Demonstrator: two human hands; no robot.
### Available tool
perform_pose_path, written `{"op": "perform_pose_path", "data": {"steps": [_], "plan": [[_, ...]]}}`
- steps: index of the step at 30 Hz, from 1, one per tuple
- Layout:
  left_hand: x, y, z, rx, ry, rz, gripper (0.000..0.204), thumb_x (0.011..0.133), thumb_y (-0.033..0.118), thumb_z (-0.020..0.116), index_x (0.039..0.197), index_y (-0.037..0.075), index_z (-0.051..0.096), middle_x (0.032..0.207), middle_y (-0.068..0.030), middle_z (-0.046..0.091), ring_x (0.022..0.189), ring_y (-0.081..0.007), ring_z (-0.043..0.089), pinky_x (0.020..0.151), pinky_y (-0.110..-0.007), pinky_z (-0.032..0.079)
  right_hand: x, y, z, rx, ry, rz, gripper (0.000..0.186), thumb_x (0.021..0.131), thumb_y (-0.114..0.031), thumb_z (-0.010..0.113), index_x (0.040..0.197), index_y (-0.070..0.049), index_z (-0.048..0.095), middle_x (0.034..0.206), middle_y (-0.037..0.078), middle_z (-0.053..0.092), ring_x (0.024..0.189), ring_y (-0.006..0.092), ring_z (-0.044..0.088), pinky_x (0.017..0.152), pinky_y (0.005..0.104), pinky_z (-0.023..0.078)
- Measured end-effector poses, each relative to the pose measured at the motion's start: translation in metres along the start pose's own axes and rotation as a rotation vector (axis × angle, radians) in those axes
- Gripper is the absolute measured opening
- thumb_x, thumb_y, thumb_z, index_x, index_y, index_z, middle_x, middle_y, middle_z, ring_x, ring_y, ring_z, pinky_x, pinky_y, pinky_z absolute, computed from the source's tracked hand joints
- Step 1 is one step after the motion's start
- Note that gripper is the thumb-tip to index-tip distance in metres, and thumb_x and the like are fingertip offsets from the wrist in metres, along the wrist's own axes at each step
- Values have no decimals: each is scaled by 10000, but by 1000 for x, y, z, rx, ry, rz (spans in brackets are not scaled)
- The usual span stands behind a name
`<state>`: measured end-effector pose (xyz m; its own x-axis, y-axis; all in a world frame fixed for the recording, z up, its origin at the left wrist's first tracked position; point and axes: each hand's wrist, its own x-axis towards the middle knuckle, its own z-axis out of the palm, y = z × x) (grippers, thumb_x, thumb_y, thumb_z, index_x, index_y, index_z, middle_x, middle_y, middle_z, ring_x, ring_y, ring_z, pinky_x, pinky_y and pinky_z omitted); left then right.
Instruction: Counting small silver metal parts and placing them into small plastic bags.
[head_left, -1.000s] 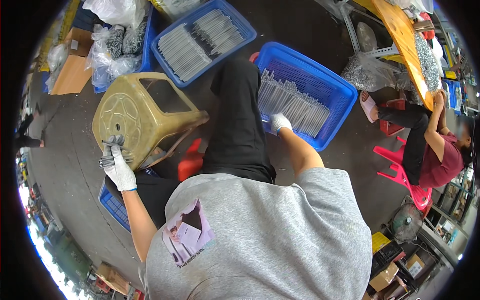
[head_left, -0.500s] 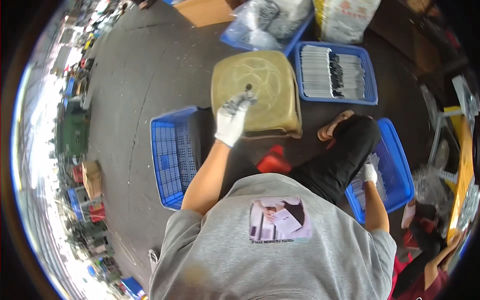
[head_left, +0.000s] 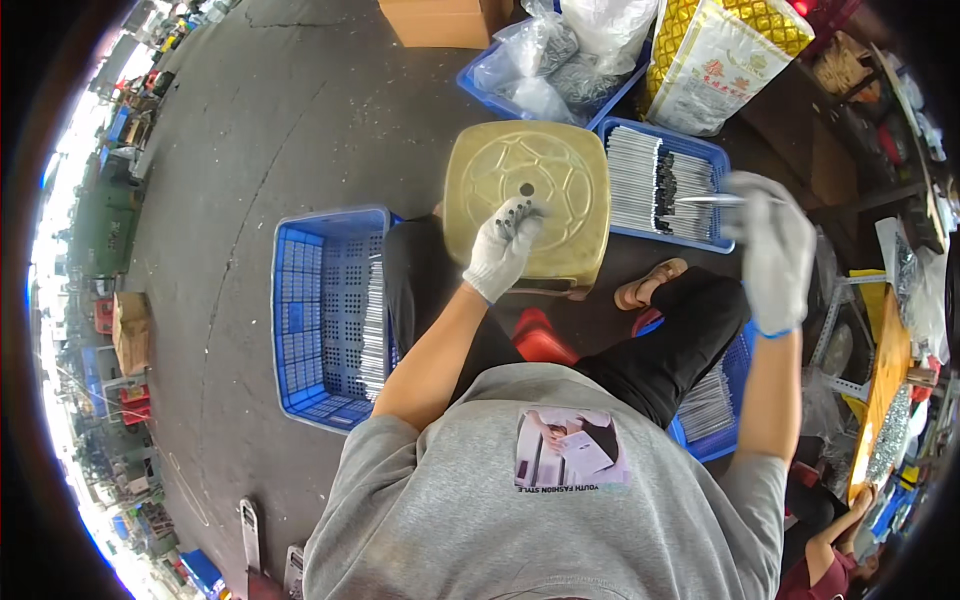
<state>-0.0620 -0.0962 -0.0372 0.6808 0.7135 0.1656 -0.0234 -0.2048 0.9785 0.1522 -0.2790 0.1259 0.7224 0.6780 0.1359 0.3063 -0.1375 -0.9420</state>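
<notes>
R white-gloved hand [head_left: 775, 250], blurred: grip pinching thin silvery rod [head_left: 712, 199] near blue plastic tray [head_left: 690, 139]. L white-gloved hand [head_left: 503, 243]: curled above tan plastic stool [head_left: 480, 170]; can't tell if holding. Est. part-done: pale rods [head_left: 633, 180] rowed in tray, qty. left in blue plastic basket [head_left: 739, 362], lower R.

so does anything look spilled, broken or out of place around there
Nothing looks spilled or tipped: the metal rods lie in rows in the shallow blue tray, and the yellowish plastic stool stands upright. The one mild oddity is a crack-like line in the floor left of the perforated blue basket, which breaks the grey surface.
</notes>
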Motion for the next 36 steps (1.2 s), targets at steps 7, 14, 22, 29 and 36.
{"op": "perform_pose_path", "data": {"steps": [7, 14, 22, 29, 36], "plan": [[-4, -33, 5, -685, 21, -172, 247, 905, -24, 531, 1149, -1, 568, 1044, -90, 652, 900, -115, 595, 834, -225, 484, 2, -11, 127, 32, -326, -129, 220, 906, -164, 613, 956, 39, 679, 779, 66, 649, 598, 110, 542, 555, 228, 459], [-5, -31, 3, -739, -25, -156, 297, 870, -68, 535, 1160, -6, 558, 1003, -97, 649, 896, -132, 601, 821, -235, 497, 5, -3, 140, -40, -349, -200, 224, 898, -176, 629, 939, 36, 688, 752, 64, 643, 582, 119, 527, 546, 241, 441], [-5, -23, 4, -940, -32, -237, 285, 855, -53, 563, 1135, -2, 582, 963, -77, 648, 852, -121, 583, 786, -234, 488, 6, 0, 137, -136, -374, -240, 234, 891, -185, 633, 939, 37, 690, 728, 73, 640, 573, 134, 515, 551, 250, 436], [-6, -19, 5, -379, -36, -37, 259, 852, -21, 595, 1108, 10, 615, 934, -51, 645, 804, -106, 561, 751, -232, 470, 5, -10, 135, -154, -389, -148, 232, 881, -188, 636, 933, 31, 691, 727, 61, 645, 575, 146, 520, 569, 260, 443], [-8, -7, 6, -342, -48, 53, 234, 847, 46, 647, 1078, 15, 636, 898, -33, 637, 757, -106, 542, 708, -252, 462, -1, -15, 143, -348, -431, -415, 190, 856, -176, 647, 918, -2, 693, 744, 59, 658, 573, 175, 531, 594, 269, 449]]}}
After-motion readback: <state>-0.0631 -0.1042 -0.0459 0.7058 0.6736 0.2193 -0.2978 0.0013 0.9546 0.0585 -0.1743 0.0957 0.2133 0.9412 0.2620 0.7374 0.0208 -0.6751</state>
